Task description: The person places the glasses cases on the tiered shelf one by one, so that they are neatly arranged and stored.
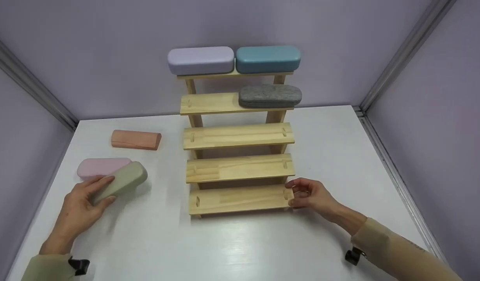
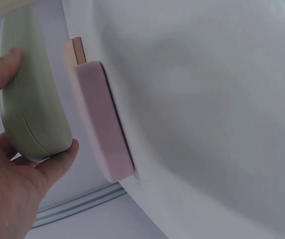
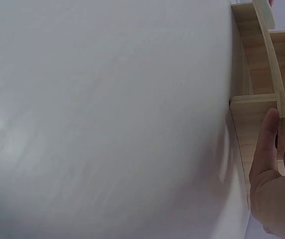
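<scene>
Carry the green case (image 1: 124,180) level, gripped in the left hand (image 1: 79,206), while the right hand (image 1: 316,198) pinches the rack (image 1: 240,135) steady.

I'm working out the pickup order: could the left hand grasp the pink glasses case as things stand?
Probably not yet: the left hand grips the green glasses case, which overlaps the pink glasses case in the head view. Once freed, that hand looks close enough to reach it.

The right hand (image 3: 277,195) is pinching a wooden rack (image 3: 252,117) near one corner. A white tabletop (image 3: 112,109) is stretching alongside.
</scene>
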`<state>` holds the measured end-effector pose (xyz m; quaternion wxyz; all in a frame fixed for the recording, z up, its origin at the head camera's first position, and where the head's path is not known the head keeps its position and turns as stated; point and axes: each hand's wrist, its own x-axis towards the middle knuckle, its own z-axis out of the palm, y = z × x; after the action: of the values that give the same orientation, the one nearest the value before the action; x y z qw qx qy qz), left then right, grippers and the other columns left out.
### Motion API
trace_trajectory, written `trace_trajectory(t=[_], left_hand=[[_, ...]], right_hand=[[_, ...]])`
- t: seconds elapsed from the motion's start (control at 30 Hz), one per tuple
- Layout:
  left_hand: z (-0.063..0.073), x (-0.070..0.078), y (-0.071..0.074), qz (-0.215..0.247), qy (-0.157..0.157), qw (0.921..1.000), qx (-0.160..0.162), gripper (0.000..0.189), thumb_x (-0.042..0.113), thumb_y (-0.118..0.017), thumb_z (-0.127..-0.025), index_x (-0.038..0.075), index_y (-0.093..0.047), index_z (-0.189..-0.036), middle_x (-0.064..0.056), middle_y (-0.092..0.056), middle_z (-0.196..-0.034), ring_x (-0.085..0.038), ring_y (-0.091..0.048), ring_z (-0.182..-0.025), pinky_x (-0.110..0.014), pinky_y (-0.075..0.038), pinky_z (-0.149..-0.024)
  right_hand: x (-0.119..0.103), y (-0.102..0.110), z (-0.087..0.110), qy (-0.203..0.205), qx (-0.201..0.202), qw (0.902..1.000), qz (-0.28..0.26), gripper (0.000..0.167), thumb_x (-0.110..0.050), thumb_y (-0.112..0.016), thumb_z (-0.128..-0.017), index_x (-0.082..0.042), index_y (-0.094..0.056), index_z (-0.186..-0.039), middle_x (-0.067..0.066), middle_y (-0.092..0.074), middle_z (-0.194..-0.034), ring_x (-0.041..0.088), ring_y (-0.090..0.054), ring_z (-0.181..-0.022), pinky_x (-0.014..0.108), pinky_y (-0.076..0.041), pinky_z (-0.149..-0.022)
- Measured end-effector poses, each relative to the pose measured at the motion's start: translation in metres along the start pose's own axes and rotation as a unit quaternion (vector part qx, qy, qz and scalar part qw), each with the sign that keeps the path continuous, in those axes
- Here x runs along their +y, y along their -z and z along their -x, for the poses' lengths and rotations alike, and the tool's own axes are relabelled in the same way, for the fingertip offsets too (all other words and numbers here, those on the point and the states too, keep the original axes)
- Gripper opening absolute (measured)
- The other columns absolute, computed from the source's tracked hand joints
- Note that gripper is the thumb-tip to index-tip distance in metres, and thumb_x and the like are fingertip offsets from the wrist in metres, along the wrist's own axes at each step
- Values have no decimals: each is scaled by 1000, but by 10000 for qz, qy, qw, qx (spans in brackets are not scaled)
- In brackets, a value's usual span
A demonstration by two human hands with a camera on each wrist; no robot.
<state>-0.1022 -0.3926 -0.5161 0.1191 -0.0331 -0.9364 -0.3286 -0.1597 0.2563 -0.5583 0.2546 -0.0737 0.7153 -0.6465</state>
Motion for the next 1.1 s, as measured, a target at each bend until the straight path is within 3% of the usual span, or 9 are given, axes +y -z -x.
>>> trace_trajectory(t=[0.07,0.1,0.17,0.3,0.33,0.53,0.63,0.97,1.1], left_hand=[[-4,6,3,-6,-87,10000,42,59,-2,-91,-90,7,-75,-146,-34,-65,-153,-57,-59,-138,-26,-48,-109],[-6,10,5,-25,-130,9999,53,59,-2,-90,-90,7,-75,-146,-34,-65,-154,-56,-60,-138,-26,-49,-108],[-11,17,10,-16,-225,9997,54,58,-1,-90,-91,8,-75,-147,-33,-64,-155,-56,-60,-138,-6,-37,-101],[-22,32,17,-3,-532,9986,57,58,-1,-89,-92,9,-74,-148,-31,-65,-155,-54,-60,-137,-1,-35,-101],[-25,35,19,13,-629,9980,75,58,-1,-89,-92,9,-75,-147,-30,-66,-154,-51,-61,-136,4,-26,-96],[-44,58,29,119,-1035,9943,223,61,-3,-89,-91,13,-75,-148,-23,-69,-153,7,-50,-130,3,-33,-95],[-55,70,35,217,-1204,9921,289,61,-5,-89,-89,12,-76,-146,-24,-70,-152,20,-43,-127,3,-35,-95],[-85,109,49,398,-1587,9863,228,59,-3,-89,-90,17,-79,-144,-17,-74,-149,15,-52,-127,-1,-39,-94],[-96,125,51,166,-1729,9847,149,56,2,-89,-91,18,-79,-144,-17,-74,-150,-10,-62,-135,-4,-38,-96]], right_hand=[[0,0,0,0,14,10000,-24,58,6,-83,-93,15,-59,-145,-4,-71,-107,6,-77,-92,31,-71,-85],[0,0,0,5,17,10000,-30,58,6,-83,-93,15,-58,-145,-4,-71,-107,6,-77,-92,32,-71,-85],[0,0,0,9,17,10000,-37,58,6,-83,-93,15,-58,-145,-4,-71,-108,6,-77,-92,32,-71,-86],[-1,0,1,-20,38,10000,-45,58,5,-84,-93,13,-60,-144,-5,-71,-108,5,-76,-92,32,-71,-87],[-1,0,2,-24,41,10000,-50,57,5,-84,-92,13,-60,-144,-6,-72,-109,5,-76,-93,32,-71,-87],[-1,1,3,-5,-8,10000,-30,57,5,-84,-92,13,-60,-143,-8,-73,-106,4,-76,-89,30,-71,-85],[-1,1,3,2,-48,10000,-35,58,6,-84,-93,14,-59,-144,-8,-75,-106,4,-77,-90,30,-71,-85],[-1,0,2,56,-72,9999,-61,58,5,-84,-93,15,-59,-144,-8,-77,-106,5,-78,-91,30,-71,-84],[-1,0,2,45,-69,9999,-77,58,6,-84,-92,15,-58,-144,-8,-76,-105,5,-78,-90,30,-71,-84]])
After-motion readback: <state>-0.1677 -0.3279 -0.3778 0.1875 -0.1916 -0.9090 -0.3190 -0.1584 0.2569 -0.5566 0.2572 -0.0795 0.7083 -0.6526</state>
